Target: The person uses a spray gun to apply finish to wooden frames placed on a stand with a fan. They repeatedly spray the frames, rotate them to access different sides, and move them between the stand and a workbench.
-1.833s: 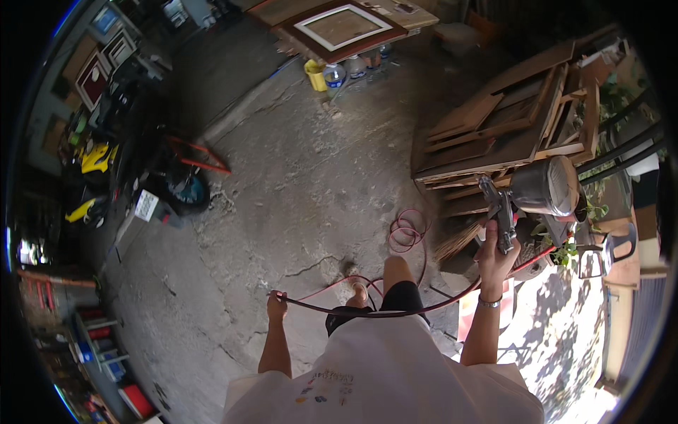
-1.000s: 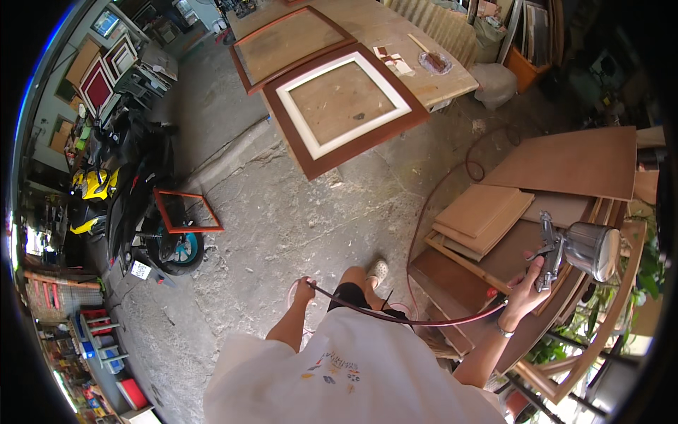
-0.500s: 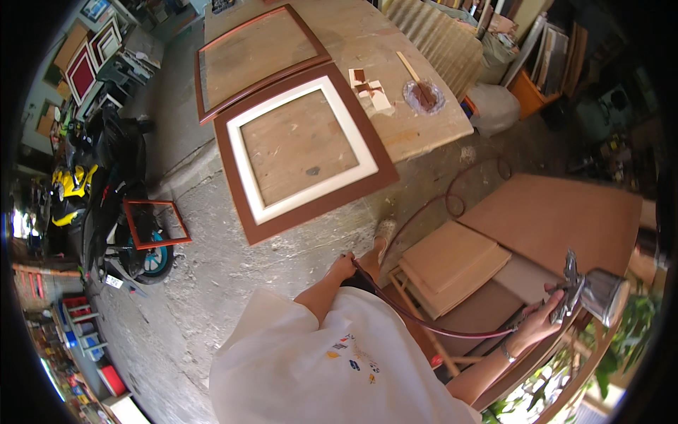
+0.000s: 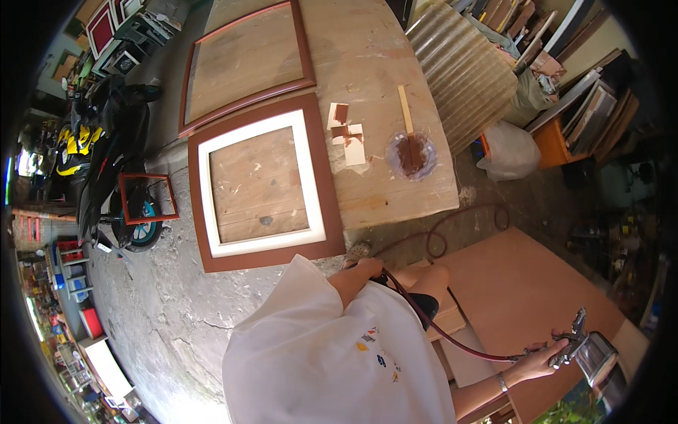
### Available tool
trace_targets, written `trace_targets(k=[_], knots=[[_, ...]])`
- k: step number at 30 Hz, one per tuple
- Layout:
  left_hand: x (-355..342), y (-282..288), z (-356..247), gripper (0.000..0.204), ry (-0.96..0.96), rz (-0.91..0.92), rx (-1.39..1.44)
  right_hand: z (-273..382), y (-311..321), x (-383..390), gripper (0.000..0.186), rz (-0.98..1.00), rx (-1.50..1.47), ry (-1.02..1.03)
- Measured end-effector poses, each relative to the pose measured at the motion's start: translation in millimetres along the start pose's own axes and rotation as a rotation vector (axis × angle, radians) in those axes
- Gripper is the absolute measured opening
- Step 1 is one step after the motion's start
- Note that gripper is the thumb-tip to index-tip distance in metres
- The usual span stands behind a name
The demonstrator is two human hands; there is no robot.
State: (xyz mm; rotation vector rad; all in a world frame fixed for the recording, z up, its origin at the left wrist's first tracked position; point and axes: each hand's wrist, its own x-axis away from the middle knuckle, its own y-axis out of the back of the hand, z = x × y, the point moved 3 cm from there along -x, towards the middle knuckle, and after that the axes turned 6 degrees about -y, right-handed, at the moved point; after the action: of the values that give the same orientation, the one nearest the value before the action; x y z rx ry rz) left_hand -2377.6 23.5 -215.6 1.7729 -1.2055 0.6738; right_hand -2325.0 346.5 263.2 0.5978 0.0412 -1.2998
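Observation:
My right hand (image 4: 542, 359) is wrapped round the handle of a metal spray gun (image 4: 579, 336) with a silver cup (image 4: 597, 355), held out at the lower right. From the gun a dark red hose (image 4: 452, 340) curves back to my left hand (image 4: 369, 268), whose fingers are closed round it near my thigh. Ahead, a brown picture frame (image 4: 200, 219) with a white inner border (image 4: 312, 191) lies on the wooden table (image 4: 381, 56), overhanging its near-left corner. A second reddish-brown frame (image 4: 304, 49) lies beyond it, close against it.
A plastic tub of brown paint (image 4: 412, 157) with a wooden stick (image 4: 405, 106) and brown-daubed pale pieces (image 4: 352, 145) are on the table. Brown boards (image 4: 522, 297) lie at the right, with loose hose on the floor. A motorcycle (image 4: 113, 134) and small frame (image 4: 173, 198) stand left.
The view has turned and come nearer the table, so the frames appear farther left. My right hand with the spray gun sits lower in view. Both hands keep their holds.

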Motion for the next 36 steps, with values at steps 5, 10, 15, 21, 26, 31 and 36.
trace_targets(k=[5,10,15,21,26,31,36], knots=[[-85,39,-40,0.038,0.005,-0.004,-0.009,-19,-72,-95,0.04,-0.026,-0.02,0.025],[-140,117,-148,0.042,0.059,-0.25,0.057,-59,-141,-220,0.04,-0.028,-0.013,-0.024],[-221,172,-271,0.032,0.152,-0.695,0.335,-55,-196,-348,0.041,0.008,0.063,0.084],[-249,277,-395,0.022,0.059,-0.976,0.706,-57,-247,-467,0.043,0.032,0.093,0.052],[-289,343,-432,0.023,-0.025,-1.31,0.621,-67,-284,-531,0.041,0.046,0.06,0.061],[-327,452,-479,0.011,-0.399,-1.423,0.606,-83,-304,-582,0.04,0.01,0.032,0.028],[-358,558,-536,0.021,-0.665,-1.321,1.024,-71,-346,-635,0.038,-0.047,0.042,-0.058]])
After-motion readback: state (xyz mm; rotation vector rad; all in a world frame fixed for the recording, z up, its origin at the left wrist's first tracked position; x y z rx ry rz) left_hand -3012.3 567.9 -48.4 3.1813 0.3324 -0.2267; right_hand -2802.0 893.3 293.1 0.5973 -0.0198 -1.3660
